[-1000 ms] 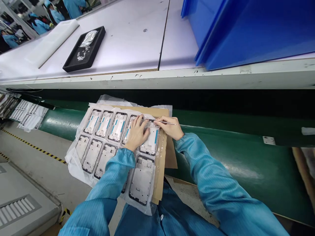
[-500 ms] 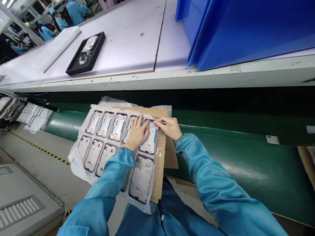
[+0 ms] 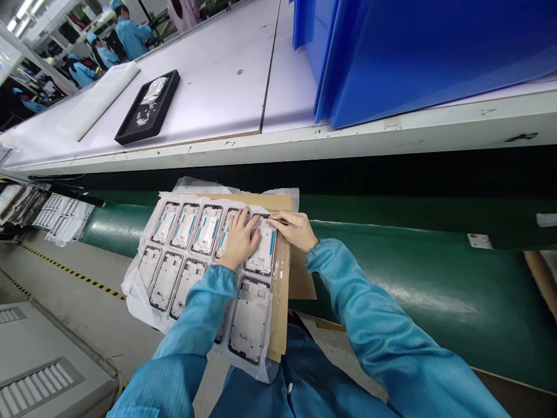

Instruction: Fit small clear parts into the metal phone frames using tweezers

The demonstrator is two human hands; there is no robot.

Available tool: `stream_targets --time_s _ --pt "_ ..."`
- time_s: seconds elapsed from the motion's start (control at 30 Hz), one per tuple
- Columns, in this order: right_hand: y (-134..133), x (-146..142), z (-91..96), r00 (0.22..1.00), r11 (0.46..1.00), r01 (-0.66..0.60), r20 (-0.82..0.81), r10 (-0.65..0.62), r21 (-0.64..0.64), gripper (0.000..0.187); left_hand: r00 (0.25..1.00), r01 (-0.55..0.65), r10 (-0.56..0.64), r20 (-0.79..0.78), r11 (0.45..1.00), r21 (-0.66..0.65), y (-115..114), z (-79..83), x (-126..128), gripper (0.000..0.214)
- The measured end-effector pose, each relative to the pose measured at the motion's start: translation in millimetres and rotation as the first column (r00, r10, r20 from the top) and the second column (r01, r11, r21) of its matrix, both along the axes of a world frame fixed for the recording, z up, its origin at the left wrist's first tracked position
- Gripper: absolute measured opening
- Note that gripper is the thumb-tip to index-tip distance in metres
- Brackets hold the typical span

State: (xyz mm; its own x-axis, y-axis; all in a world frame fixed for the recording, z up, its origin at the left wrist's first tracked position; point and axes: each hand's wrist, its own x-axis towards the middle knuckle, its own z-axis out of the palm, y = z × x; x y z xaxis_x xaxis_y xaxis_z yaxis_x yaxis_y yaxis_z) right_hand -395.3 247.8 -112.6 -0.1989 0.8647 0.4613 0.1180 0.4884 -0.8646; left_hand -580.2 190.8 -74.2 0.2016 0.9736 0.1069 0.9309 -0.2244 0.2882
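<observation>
My left hand (image 3: 238, 242) lies palm down with fingers spread on a white tray (image 3: 138, 277) of phone frames. Its fingertips rest by the top of the rightmost upper phone frame (image 3: 261, 255) and cover part of the one beside it. In my right hand (image 3: 299, 231) is a slim pair of metal tweezers (image 3: 285, 222), pointed left at the upper edge of that rightmost frame. What the tip touches is too small to make out. Blue strips (image 3: 272, 242) line the upper row of frames; the lower row shows none.
Cardboard (image 3: 281, 313) lies beneath the tray, over a green conveyor belt (image 3: 391, 278). Above runs a white bench (image 3: 217, 75) with a black box (image 3: 126, 130) of small parts and blue bins (image 3: 413, 64). More trays (image 3: 69, 215) sit at left. People in blue (image 3: 130, 35) work far off.
The view has shifted slightly. My right hand and the tweezers have tilted a little at the frame's top edge; my left hand stays put on the tray.
</observation>
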Motion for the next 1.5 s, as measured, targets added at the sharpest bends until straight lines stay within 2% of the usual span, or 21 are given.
stream_targets --time_s 0.37,0.47,0.63,0.8,1.3,1.5 --pt "6.7 3.8 -0.8 0.993 0.990 -0.117 0.018 0.115 0.085 0.024 1.000 0.006 -0.007 0.014 1.000 0.006 0.8 -0.7 -0.8 0.042" --pt "8.2 4.0 -0.4 0.989 0.987 -0.145 0.053 0.142 0.072 0.025 1.000 0.008 -0.008 0.014 1.000 0.010 0.9 -0.9 -1.0 0.042" --pt "9.5 0.8 0.2 0.998 0.998 -0.067 0.011 0.067 0.008 0.026 1.000 0.003 -0.003 0.024 1.000 0.013 0.3 0.2 -0.9 0.042" --pt "10.7 -1.8 2.7 0.998 0.999 -0.026 0.060 0.029 -0.048 0.027 0.999 0.002 -0.002 0.032 1.000 0.008 0.1 -0.1 -0.9 0.043" --pt "6.1 0.9 -1.1 1.000 0.999 -0.022 -0.019 0.022 -0.030 0.021 0.999 -0.002 0.002 -0.032 1.000 0.008 -0.2 1.5 1.7 0.043" --pt "8.1 0.5 0.3 0.999 0.998 -0.033 0.008 0.033 -0.045 0.022 1.000 0.003 -0.003 -0.025 1.000 0.010 -0.4 3.3 1.9 0.043"
